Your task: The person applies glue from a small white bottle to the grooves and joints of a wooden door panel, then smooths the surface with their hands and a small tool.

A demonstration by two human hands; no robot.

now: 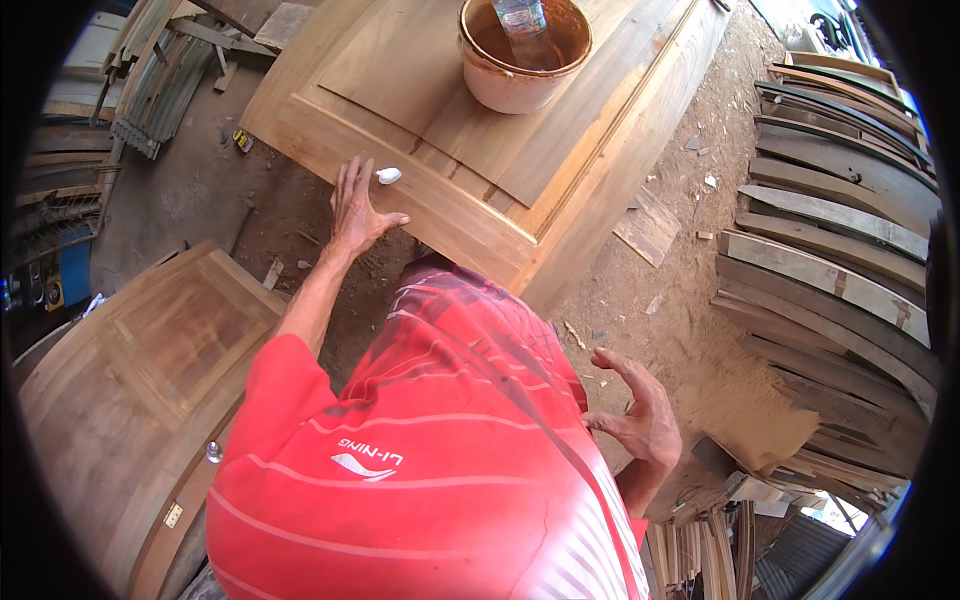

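Note:
My left hand (358, 208) lies on the near edge of a wooden panel door (450, 205), its fingers stretched out and the thumb apart. Just beside its fingertips, a small white rounded object (388, 175) rests on the door's frame; I cannot make out its kind. My right hand (640, 418) hangs by my right side, away from the door, with curved fingers apart and nothing between them. Farther up the door stands a stained white bucket (510, 92). A clear plastic bottle (528, 28) leans inside it, partly cut off by the upper edge.
A second panel door (180, 350) is at the left, with a metal knob (214, 452) and a hinge (174, 515). Stacked boards (820, 270) line the right side. Wood scraps (650, 228) and sawdust (740, 400) litter the dirt floor. More timber (165, 90) is piled at the far left.

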